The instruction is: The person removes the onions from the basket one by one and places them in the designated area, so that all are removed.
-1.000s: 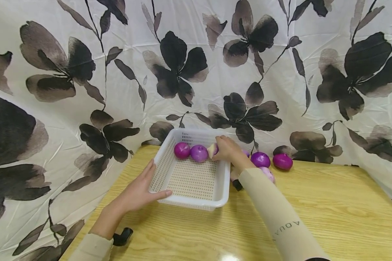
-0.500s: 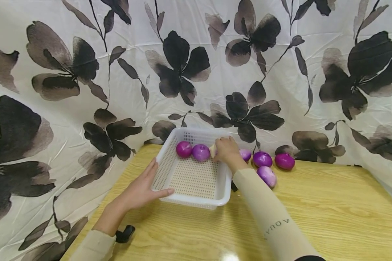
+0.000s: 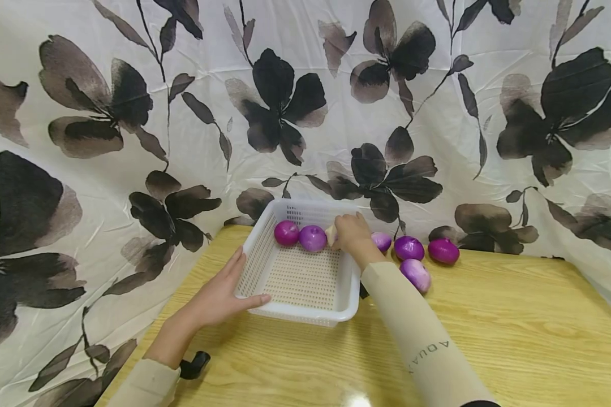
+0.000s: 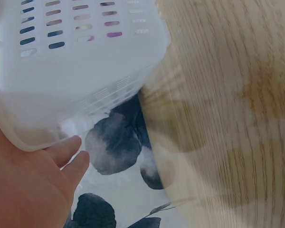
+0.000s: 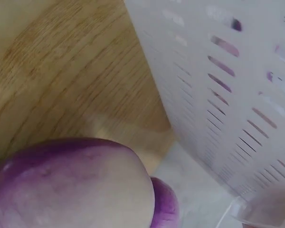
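A white perforated plastic basket (image 3: 302,316) rests on the wooden table, slightly tilted in the head view. My left hand (image 3: 218,299) holds its near-left corner, thumb over the front rim and fingers along the left side. In the left wrist view, fingers (image 4: 69,161) show beneath the rim of the basket (image 4: 85,71). My right hand (image 3: 353,234) reaches over the right wall and grips an onion, whose pale end (image 3: 331,234) peeks out; the rest is covered. Left of it inside lie a magenta onion (image 3: 287,233) and a purple onion (image 3: 313,238).
Right of the basket sit several peeled onions: a light purple one (image 3: 381,242) partly behind my wrist, a dark purple one (image 3: 409,249), a magenta one (image 3: 443,251) and a pale one (image 3: 416,276). A floral cloth (image 3: 295,113) hangs behind the table (image 3: 514,322).
The view shifts slightly. My right forearm has drawn a little left, uncovering more of the onions outside. Both hands stay at the basket, and the right keeps its onion beside the other two.
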A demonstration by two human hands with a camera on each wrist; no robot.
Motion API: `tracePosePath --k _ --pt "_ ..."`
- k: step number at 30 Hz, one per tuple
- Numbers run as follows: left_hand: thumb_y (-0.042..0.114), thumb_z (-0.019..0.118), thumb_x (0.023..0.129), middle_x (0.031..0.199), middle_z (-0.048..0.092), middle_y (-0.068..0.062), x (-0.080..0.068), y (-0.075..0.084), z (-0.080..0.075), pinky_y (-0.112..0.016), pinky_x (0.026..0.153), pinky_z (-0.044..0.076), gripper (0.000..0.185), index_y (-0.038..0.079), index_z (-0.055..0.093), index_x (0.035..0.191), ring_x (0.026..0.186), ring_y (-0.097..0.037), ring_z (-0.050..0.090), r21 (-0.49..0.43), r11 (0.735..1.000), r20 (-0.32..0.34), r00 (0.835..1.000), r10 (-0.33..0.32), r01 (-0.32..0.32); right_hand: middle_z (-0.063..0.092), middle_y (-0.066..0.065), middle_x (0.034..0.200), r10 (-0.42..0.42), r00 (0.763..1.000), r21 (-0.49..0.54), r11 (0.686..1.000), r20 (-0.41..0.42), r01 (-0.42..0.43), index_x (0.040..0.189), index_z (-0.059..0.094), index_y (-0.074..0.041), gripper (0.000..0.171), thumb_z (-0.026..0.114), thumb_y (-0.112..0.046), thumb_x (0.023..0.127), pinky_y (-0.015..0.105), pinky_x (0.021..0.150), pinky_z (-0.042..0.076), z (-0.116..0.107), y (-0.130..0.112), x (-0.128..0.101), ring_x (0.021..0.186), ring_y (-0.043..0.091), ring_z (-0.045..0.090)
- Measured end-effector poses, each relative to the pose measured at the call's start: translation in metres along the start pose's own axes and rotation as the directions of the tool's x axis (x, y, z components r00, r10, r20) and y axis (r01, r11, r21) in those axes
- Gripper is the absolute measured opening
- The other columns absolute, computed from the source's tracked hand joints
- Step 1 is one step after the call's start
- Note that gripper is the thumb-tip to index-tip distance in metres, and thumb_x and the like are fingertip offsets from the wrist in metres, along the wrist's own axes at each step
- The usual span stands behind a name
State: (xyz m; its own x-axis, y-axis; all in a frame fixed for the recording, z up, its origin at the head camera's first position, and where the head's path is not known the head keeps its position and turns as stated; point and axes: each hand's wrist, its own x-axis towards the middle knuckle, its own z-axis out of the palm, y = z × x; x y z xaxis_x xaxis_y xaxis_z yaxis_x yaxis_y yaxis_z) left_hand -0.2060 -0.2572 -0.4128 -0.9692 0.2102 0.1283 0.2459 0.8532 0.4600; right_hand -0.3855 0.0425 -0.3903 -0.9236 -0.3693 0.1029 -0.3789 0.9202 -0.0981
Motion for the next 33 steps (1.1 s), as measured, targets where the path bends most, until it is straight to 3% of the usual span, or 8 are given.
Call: tracePosePath --k 5,8,16,23,33 --pt "0.079 0.065 0.081 0.172 -0.003 -0.011 0.0 0.003 0.001 -0.067 0.116 0.027 0.126 0.001 0.011 0.163 0.15 -0.048 0.023 0.001 1.0 0.009 1.0 0.005 -0.005 0.066 0.016 0.113 0.026 0.999 0.036 0.999 -0.048 -0.024 0.112 0.066 0.0 0.047 0.09 -0.019 0.077 0.047 0.111 0.044 -0.005 0.004 -0.002 0.111 0.034 0.063" --pt "0.079 0.065 0.081 0.172 -0.003 -0.011 0.002 0.003 0.001 -0.066 0.116 0.027 0.127 0.0 0.01 0.163 0.151 -0.048 0.022 0.006 1.0 0.011 1.0 0.007 -0.007 0.064 0.017 0.112 0.032 0.997 0.087 0.996 -0.065 -0.027 0.112 0.064 0.0 0.045 0.088 -0.018 0.079 0.046 0.096 0.053 -0.014 0.005 -0.007 0.103 0.033 0.064" --pt "0.08 0.064 0.081 0.172 -0.003 -0.012 0.003 0.003 -0.001 -0.066 0.117 0.027 0.127 0.0 0.01 0.163 0.151 -0.048 0.022 0.016 1.0 0.011 1.0 0.005 -0.005 0.063 0.015 0.098 0.012 0.991 0.293 0.956 -0.132 0.028 0.095 0.061 0.0 0.04 0.089 -0.024 0.079 0.044 0.085 0.053 -0.022 0.012 -0.017 0.091 0.029 0.06" --pt "0.078 0.066 0.081 0.172 -0.001 -0.016 0.005 0.003 -0.001 -0.065 0.117 0.027 0.128 -0.003 0.009 0.162 0.151 -0.048 0.021 0.004 1.0 0.002 1.0 0.02 -0.02 0.069 0.018 0.111 0.042 0.975 0.484 0.872 -0.22 0.071 0.116 0.064 0.003 0.054 0.087 -0.031 0.081 0.044 0.092 0.052 -0.025 0.018 -0.034 0.101 0.032 0.062" --pt "0.077 0.066 0.082 0.172 -0.003 -0.016 0.004 0.0 0.002 -0.067 0.116 0.027 0.127 -0.002 0.008 0.163 0.151 -0.049 0.019 -0.007 1.0 0.004 1.0 0.023 -0.023 0.07 0.012 0.106 0.052 0.967 0.542 0.835 -0.247 0.094 0.115 0.067 -0.002 0.054 0.087 -0.039 0.081 0.039 0.083 0.053 -0.034 0.023 -0.063 0.094 0.025 0.063"
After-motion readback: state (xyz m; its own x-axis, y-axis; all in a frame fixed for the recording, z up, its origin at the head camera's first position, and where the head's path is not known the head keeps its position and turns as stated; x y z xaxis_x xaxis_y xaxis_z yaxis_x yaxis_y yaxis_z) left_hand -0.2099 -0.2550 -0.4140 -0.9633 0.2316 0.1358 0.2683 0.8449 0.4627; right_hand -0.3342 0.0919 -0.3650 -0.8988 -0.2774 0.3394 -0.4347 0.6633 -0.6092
